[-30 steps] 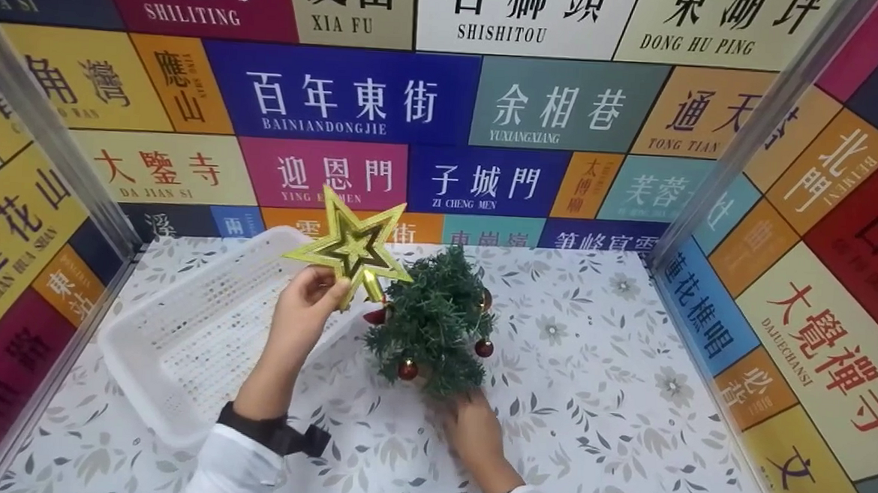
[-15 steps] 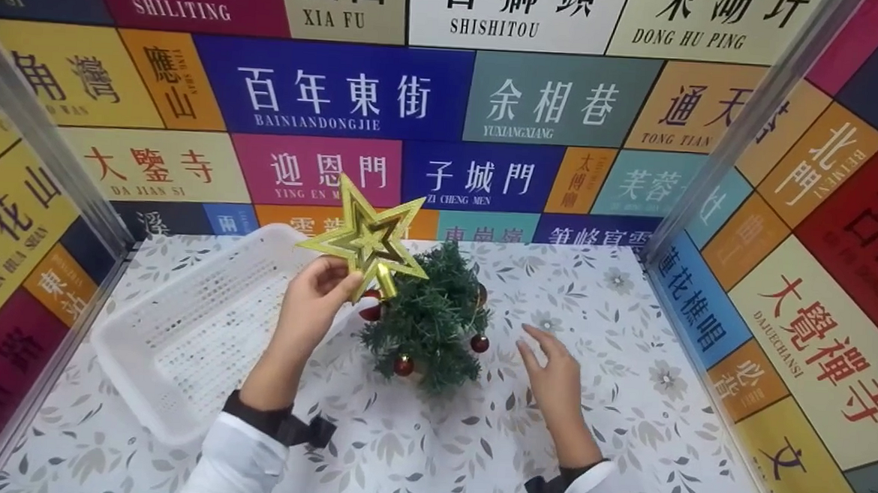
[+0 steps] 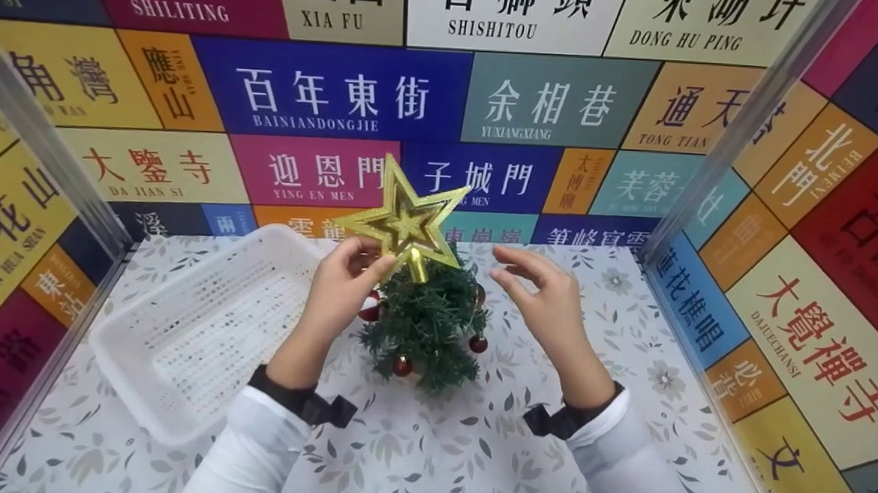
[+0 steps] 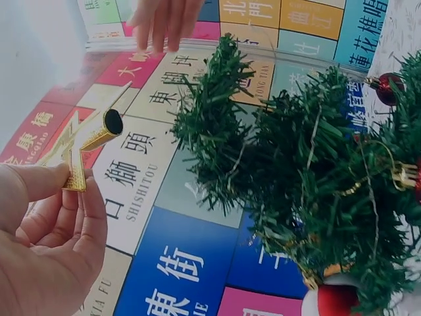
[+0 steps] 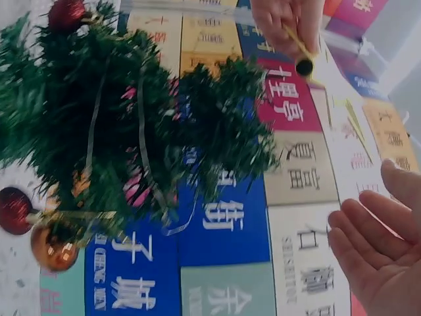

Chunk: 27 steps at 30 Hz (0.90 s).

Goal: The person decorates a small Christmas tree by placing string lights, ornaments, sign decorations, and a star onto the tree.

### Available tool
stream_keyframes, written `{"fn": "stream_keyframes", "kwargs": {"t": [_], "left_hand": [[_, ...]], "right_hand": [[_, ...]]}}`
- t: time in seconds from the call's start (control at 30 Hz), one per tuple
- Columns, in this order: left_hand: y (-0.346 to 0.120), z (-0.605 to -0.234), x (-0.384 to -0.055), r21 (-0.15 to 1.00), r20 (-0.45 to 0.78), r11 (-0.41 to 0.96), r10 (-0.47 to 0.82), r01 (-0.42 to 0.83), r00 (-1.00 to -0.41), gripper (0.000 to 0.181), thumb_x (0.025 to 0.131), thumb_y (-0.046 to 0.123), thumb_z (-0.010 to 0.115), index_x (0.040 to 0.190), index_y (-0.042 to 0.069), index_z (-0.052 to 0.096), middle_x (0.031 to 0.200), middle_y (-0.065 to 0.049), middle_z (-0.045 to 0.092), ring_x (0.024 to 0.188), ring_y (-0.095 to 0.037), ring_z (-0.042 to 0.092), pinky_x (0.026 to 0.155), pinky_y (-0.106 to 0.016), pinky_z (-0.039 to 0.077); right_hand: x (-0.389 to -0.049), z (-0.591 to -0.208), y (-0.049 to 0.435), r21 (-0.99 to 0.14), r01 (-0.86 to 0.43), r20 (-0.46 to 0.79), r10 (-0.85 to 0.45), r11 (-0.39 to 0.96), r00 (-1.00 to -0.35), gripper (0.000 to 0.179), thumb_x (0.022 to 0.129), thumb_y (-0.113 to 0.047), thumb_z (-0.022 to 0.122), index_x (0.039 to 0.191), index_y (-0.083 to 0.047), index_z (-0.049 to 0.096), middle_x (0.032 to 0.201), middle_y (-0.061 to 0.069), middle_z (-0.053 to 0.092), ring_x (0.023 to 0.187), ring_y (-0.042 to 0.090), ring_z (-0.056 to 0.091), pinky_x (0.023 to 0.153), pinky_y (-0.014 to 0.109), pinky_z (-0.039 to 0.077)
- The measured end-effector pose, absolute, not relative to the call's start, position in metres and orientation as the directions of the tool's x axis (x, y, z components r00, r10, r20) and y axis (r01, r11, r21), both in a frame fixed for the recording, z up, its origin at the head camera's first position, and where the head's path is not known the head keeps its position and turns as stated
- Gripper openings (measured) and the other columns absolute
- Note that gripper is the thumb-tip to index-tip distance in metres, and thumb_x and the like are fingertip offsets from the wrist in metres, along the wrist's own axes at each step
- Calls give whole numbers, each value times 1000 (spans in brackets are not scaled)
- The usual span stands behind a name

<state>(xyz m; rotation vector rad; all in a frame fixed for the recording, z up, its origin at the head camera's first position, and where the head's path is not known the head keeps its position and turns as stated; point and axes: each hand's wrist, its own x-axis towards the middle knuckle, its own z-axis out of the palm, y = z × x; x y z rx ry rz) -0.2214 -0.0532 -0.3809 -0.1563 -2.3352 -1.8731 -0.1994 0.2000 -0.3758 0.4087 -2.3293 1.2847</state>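
Note:
A gold star tree topper (image 3: 408, 226) is pinched between thumb and fingers of my left hand (image 3: 343, 286) by one lower point. Its hollow socket (image 4: 112, 123) shows a dark round opening in the left wrist view. The star overlaps the tip of a small green Christmas tree (image 3: 427, 328) in the head view; both wrist views show it apart from the tree's tip. Red baubles (image 3: 402, 365) hang on the branches, with an orange-gold bauble (image 5: 55, 247) seen in the right wrist view. My right hand (image 3: 549, 301) is held beside the tree, fingers extended, touching nothing.
A white perforated plastic basket (image 3: 175, 405) stands on the left of the table. A white cloth (image 3: 639, 437) with grey leaf and flower print covers the tabletop. Panels with colourful lettering (image 3: 342, 87) rise at the back and both sides.
My left hand has carried the star right and up, over the treetop. My right hand has left the tree's base and risen to the right of its tip.

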Motion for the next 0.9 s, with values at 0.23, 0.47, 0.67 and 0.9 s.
{"fn": "stream_keyframes", "kwargs": {"t": [0.23,0.47,0.67,0.9], "left_hand": [[-36,-372,-229,940,252,233,26,251,-967,23,97,10,73,114,-6,67,111,-21,70,106,-33,70,96,-40,59],[-26,-372,-239,907,320,278,39,318,-947,23,96,13,75,112,-4,70,111,-20,74,104,-32,71,96,-40,60],[-24,-376,-248,870,396,301,45,391,-917,23,93,9,76,109,-6,71,107,-21,74,101,-34,72,95,-39,61],[-25,-382,-252,875,362,322,60,361,-930,22,92,10,78,109,-4,73,108,-20,75,103,-33,72,96,-40,60]], "right_hand": [[-216,-359,179,-761,-414,417,-114,500,-902,35,91,-6,77,126,0,72,116,19,76,108,37,73,98,47,59],[-229,-356,174,-773,-358,417,-6,523,-909,22,89,-6,81,110,0,77,101,16,79,91,31,75,86,36,60],[-238,-363,173,-765,-345,421,16,543,-907,18,88,-6,81,104,1,76,99,17,78,89,32,74,87,42,61],[-245,-372,174,-735,-353,433,1,579,-901,19,88,-6,81,103,4,76,100,20,78,89,34,75,88,45,62]]}}
